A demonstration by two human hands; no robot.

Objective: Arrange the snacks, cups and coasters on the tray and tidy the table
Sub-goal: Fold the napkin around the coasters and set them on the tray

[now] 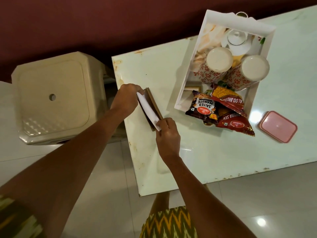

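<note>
1. Near the left edge of the desk (197, 152), a stack of square coasters (153, 107) with white faces and brown edges was held on its side by both hands.
2. The far end of the stack was pinched by the left hand (126, 98), and the near end by the right hand (167, 134).
3. In the white tray (187, 69), two upturned flowered cups (215, 65) and a white teapot (237, 41) were placed.
4. Three snack packets (221, 109) were laid over the near rim of the tray.
5. A pink lid (277, 127) was seen to the right of the packets.
</note>
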